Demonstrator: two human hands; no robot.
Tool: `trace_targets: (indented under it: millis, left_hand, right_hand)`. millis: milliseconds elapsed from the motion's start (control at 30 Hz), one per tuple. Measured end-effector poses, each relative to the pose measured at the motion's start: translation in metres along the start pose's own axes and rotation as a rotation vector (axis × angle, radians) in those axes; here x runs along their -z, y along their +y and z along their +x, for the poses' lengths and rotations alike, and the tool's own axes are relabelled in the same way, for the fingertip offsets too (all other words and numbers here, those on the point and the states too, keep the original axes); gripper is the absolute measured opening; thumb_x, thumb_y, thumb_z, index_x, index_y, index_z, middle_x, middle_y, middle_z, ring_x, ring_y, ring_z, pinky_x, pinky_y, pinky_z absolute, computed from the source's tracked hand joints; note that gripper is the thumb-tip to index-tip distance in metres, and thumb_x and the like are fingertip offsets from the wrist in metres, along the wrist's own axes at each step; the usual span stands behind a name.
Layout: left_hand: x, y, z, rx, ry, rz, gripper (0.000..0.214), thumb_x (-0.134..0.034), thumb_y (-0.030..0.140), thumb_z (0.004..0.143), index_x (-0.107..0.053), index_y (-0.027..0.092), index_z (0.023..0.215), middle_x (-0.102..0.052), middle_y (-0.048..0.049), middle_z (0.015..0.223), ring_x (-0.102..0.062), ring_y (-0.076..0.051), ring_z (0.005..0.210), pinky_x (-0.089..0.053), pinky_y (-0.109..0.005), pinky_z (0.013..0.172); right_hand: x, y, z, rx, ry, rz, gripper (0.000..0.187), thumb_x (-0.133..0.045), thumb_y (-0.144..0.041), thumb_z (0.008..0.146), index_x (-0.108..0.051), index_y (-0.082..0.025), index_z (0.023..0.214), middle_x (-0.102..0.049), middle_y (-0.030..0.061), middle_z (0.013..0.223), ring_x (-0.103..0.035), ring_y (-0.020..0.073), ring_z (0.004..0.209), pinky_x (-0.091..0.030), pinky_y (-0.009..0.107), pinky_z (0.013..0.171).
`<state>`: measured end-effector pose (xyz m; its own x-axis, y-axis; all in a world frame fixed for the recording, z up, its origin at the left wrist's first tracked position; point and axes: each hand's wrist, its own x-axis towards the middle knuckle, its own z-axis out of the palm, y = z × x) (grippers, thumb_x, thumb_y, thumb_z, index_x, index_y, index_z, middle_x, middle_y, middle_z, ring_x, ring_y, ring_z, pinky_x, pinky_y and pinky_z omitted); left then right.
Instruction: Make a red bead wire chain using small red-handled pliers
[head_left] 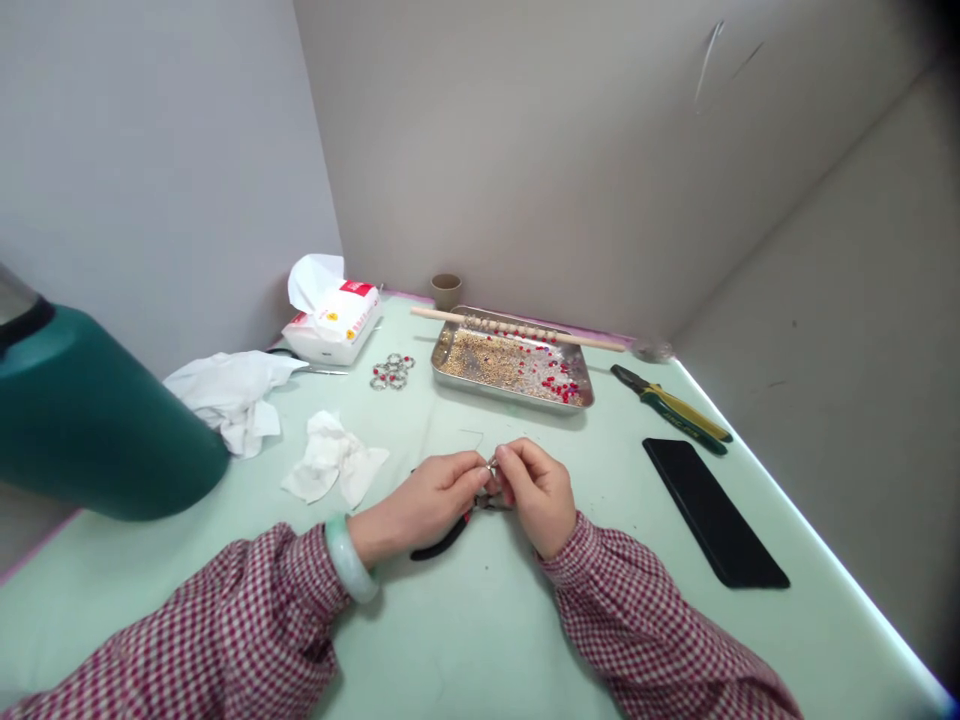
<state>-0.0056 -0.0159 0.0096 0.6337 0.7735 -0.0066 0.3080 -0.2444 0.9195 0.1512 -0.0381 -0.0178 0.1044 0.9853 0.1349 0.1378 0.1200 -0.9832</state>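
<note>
My left hand (431,495) and my right hand (536,490) meet over the pale green table (480,620), fingertips pinched together on a small silvery ring-like piece (492,464). A thin wire (472,436) loops away from it toward the tray. Black-and-red-handled pliers (442,542) lie on the table under my hands, partly hidden by them. A pale jade bangle (349,560) sits on my left wrist. Both sleeves are red-and-white checked.
A metal tray (512,368) of gold, clear and red beads stands behind, with a wooden stick (517,328) of threaded beads across it. Metal rings (391,370), tissue box (334,318), crumpled tissues (334,465), small cup (445,290), yellow-green pliers (671,405), black phone (712,510), green container (90,430).
</note>
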Motion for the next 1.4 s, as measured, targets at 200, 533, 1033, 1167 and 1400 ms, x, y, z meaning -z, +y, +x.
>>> trace_targets:
  millis: [200,533,1033,1167,1400]
  left_hand:
    - [-0.004,-0.005,0.000,-0.035,0.106,0.188,0.027,-0.036,0.030,0.093,-0.052,0.017,0.076,-0.054,0.0021,0.068,-0.046,-0.012,0.063,-0.033,-0.025,0.062]
    - [-0.011,-0.004,-0.001,-0.022,0.146,0.335,0.027,-0.036,0.030,0.094,-0.047,0.018,0.071,-0.049,0.0021,0.062,-0.043,-0.013,0.057,-0.027,-0.026,0.056]
    - [-0.004,-0.002,0.001,-0.056,0.156,0.206,0.027,-0.036,0.032,0.095,-0.053,0.018,0.079,-0.055,0.0018,0.069,-0.048,-0.012,0.064,-0.033,-0.025,0.061]
    - [-0.003,0.000,0.001,-0.020,0.157,0.100,0.026,-0.037,0.031,0.092,-0.049,0.017,0.074,-0.048,0.0035,0.062,-0.045,-0.012,0.060,-0.034,-0.024,0.058]
    - [-0.005,0.000,-0.001,0.021,0.086,-0.014,0.026,-0.037,0.033,0.091,-0.046,0.018,0.072,-0.043,0.0051,0.057,-0.041,-0.011,0.055,-0.034,-0.023,0.054]
  right_hand:
    - [-0.004,0.001,0.001,-0.142,-0.028,0.182,0.032,-0.054,-0.042,0.085,-0.050,-0.018,0.064,-0.049,-0.0056,0.049,-0.036,0.0060,0.037,-0.026,0.021,0.039]
    - [-0.006,0.001,-0.002,0.054,0.110,-0.134,0.036,-0.053,-0.037,0.085,-0.043,-0.020,0.055,-0.039,-0.0061,0.048,-0.035,0.0088,0.047,-0.032,0.024,0.049]
    - [0.000,0.000,0.002,-0.008,0.196,-0.017,0.034,-0.055,-0.041,0.085,-0.051,-0.017,0.061,-0.046,-0.0058,0.049,-0.036,0.0069,0.041,-0.030,0.022,0.042]
    - [0.002,-0.001,0.004,-0.009,0.155,0.051,0.034,-0.054,-0.044,0.086,-0.054,-0.017,0.067,-0.050,-0.0053,0.052,-0.039,0.0059,0.039,-0.030,0.020,0.040]
    - [-0.001,-0.002,0.001,-0.026,0.052,0.089,0.033,-0.058,-0.042,0.084,-0.051,-0.017,0.065,-0.048,-0.0060,0.050,-0.037,0.0053,0.039,-0.030,0.020,0.039]
